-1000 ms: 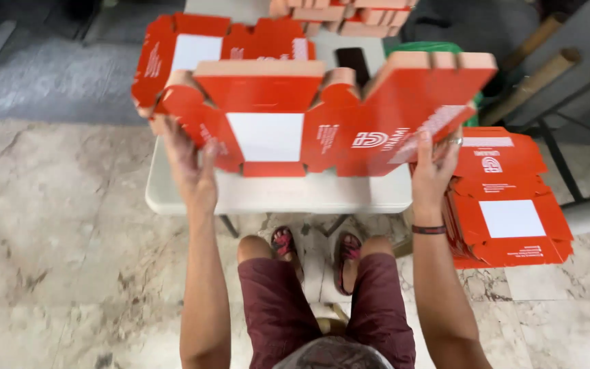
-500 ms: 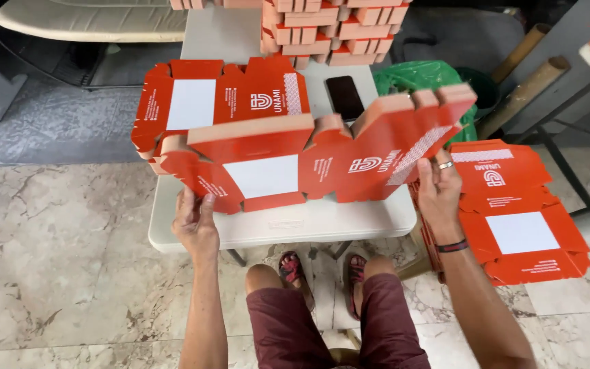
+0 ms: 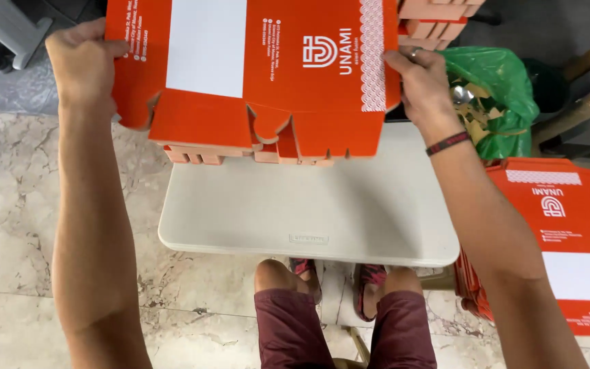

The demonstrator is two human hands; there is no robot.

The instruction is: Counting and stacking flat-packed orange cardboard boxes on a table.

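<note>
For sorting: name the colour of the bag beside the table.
Green, shown in the head view.

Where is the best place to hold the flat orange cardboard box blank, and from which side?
Probably the two short side edges of the flat orange cardboard box blank, approached from left and right: it is wide and floppy. The left hand and right hand grip there.

I see an evenly lit, fairly bright scene under soft, diffuse light, with no hard glare. The orange box (image 3: 254, 68) is vivid and saturated, and its white panel is bright but not blown out. A soft shadow lies under the box on the pale table (image 3: 308, 212). The marble floor (image 3: 8, 225) shows gentle, low-contrast shade. My left hand (image 3: 80, 58) and right hand (image 3: 421, 82) look sharp. The far corners are darker and slightly soft, with mild wide-angle stretching at the edges.
</note>
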